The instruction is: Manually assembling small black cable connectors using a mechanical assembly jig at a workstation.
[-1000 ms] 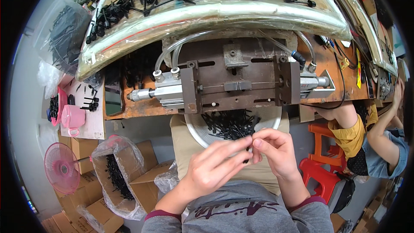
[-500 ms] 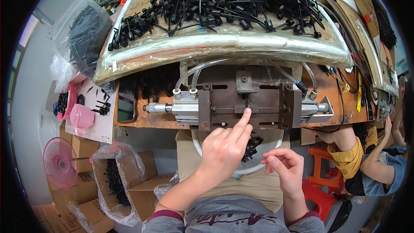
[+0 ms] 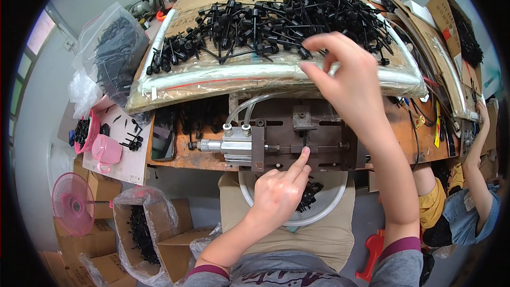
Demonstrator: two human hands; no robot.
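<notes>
My left hand point(image 3: 276, 194) stretches its index finger to the middle of the dark metal fixture point(image 3: 273, 127). Its fingertip rests at the small centre block point(image 3: 304, 149), where a thin black part stands upright. Nothing shows gripped in that hand. My right hand point(image 3: 348, 72) is raised over the front edge of the heaped board, thumb and forefinger apart. Its fingertips are close to a black part at the edge of the pile of black plastic stemmed parts point(image 3: 239, 26); whether they touch cannot be made out. My right forearm hides the fixture's right cylinder.
A silver air cylinder point(image 3: 236, 146) with clear hoses sits on the fixture's left. Below, on my lap, is a white basket point(image 3: 338, 202) holding black parts. A phone point(image 3: 163, 141), pink mug point(image 3: 106, 150), pink fan point(image 3: 73, 204) and lined carton point(image 3: 172, 215) are left. Another person point(image 3: 473, 202) works at right.
My right hand has risen from above the basket to the pile's front edge, its fingers opening. The left fingertip stays at the centre block. The view has shifted slightly.
</notes>
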